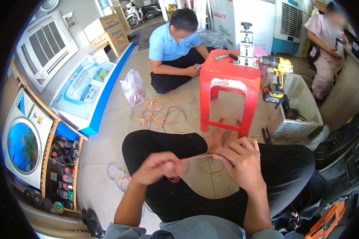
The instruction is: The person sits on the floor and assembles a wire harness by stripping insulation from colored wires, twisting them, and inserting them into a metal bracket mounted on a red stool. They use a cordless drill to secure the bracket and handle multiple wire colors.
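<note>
A thin red wire (198,157) runs taut between my two hands, above my crossed legs. My left hand (160,166) is closed around one part of it, and a loop of the wire hangs beside those fingers. At the other side my right hand (240,159) pinches the wire between thumb and fingers. A loose curved end dangles below, between my hands. Just beyond my knees stands a red plastic stool (229,73) with a metal clamp-like device (246,46) on top. Beside the stool's right edge is a yellow and black cordless drill (278,71).
Tangled coloured wires (159,115) lie on the floor ahead, near a clear plastic bag (132,88). A person in a blue shirt (175,47) sits beyond them. A white crate (295,107) stands right; a black bag (343,159) is by my right knee. Shelves with tools (64,171) line the left.
</note>
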Demonstrator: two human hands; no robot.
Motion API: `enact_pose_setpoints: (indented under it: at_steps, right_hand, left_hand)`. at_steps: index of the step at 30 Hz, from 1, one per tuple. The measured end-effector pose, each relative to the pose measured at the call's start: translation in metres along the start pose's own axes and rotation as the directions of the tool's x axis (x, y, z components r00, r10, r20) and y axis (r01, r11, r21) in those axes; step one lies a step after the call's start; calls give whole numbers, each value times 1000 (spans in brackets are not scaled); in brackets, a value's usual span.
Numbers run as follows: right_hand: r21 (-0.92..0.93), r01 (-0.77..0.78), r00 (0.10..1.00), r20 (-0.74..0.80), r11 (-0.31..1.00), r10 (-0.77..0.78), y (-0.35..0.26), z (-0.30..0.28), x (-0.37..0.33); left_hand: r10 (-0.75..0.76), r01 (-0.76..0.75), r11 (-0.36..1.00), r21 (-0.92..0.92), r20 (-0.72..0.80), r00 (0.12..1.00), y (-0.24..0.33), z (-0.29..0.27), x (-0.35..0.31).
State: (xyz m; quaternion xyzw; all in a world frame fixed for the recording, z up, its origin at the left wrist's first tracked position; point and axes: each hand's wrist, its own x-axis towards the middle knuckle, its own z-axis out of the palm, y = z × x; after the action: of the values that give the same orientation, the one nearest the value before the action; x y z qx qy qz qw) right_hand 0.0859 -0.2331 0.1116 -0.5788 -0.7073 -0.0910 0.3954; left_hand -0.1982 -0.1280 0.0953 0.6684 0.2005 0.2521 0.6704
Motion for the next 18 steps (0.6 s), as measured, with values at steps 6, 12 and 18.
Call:
enact_pose_setpoints:
  at_steps: [6, 12, 18]
  right_hand:
    - [-116, -246, 968, -80, 962, 238, 14, -97, -54]
    - [-56, -164, 984, -77, 985, 159, 62, -151, -37]
    - [738, -571, 756, 303, 360, 581, 201, -128, -47]
  left_hand:
    - [582, -630, 757, 173, -617, 530, 69, -102, 0]
    - [651, 668, 477, 571, -740, 168, 6, -325, -46]
    - [-449, 796, 99, 598, -687, 572, -165, -313, -75]
